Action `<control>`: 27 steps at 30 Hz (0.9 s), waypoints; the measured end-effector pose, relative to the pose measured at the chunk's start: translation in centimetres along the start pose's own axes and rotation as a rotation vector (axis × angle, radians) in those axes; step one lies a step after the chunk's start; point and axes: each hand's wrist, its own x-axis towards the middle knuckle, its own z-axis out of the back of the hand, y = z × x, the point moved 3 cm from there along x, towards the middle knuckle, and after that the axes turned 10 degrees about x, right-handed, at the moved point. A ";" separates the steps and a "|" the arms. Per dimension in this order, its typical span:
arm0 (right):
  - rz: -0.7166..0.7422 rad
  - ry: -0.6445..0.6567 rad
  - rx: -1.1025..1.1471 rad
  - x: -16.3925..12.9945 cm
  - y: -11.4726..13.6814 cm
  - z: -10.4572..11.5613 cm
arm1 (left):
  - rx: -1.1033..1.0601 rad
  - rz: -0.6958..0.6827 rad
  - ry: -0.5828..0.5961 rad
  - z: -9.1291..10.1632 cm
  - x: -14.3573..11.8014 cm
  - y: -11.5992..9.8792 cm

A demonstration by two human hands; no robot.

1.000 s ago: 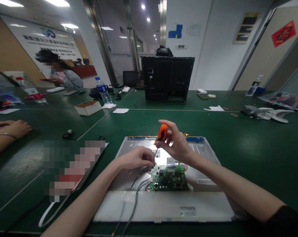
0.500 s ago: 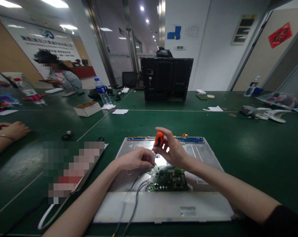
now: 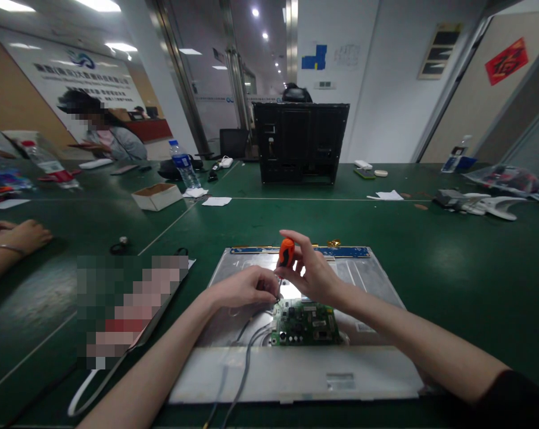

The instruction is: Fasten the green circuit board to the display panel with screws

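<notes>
room between panel point(image 3: 296, 372) and black casing point(image 3: 301, 143); cables point(image 3: 248, 356) obstruct near left

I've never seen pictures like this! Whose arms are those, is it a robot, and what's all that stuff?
No robot here, just a person's two bare hands. The camera sits on that person's head, looking forward and down, so you see what's in front of them.

The right hand holds an orange-and-black screwdriver. The left hand has its fingertips close to its tip; I can't tell whether they grip anything.

Below is a green circuit board on a flat panel, with cables running across it. The panel lies on a green table. Another person's hand rests at the far left.
</notes>
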 end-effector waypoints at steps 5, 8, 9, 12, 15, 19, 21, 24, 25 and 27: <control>0.028 0.019 -0.024 0.1 0.0 -0.1 | 0.028 0.019 -0.007 0.0 -0.1 -0.3; 0.080 0.026 -0.071 0.1 -0.1 -0.2 | 0.039 0.025 0.001 0.1 -0.2 -0.5; 0.094 0.027 -0.088 0.1 -0.1 -0.2 | 0.045 0.025 -0.001 0.2 -0.2 -0.5; 0.105 0.030 -0.132 0.1 0.0 -0.2 | 0.056 0.018 0.003 0.3 -0.1 -0.5; 0.106 0.055 -0.142 0.1 0.3 -0.2 | 0.050 0.009 0.011 0.3 0.0 -0.5; 0.085 0.083 -0.119 0.3 0.8 0.0 | 0.040 0.029 0.008 0.3 0.0 -0.6; 0.084 0.081 -0.114 0.4 0.8 0.1 | 0.047 0.025 -0.001 0.3 -0.1 -0.7; 0.085 0.070 -0.112 0.5 0.9 0.2 | 0.038 0.015 -0.001 0.2 -0.2 -0.8; 0.083 0.069 -0.113 0.6 0.9 0.2 | 0.030 0.016 0.003 0.2 -0.2 -0.7; 0.079 0.069 -0.115 0.6 0.8 0.2 | 0.024 0.016 0.003 0.1 -0.1 -0.6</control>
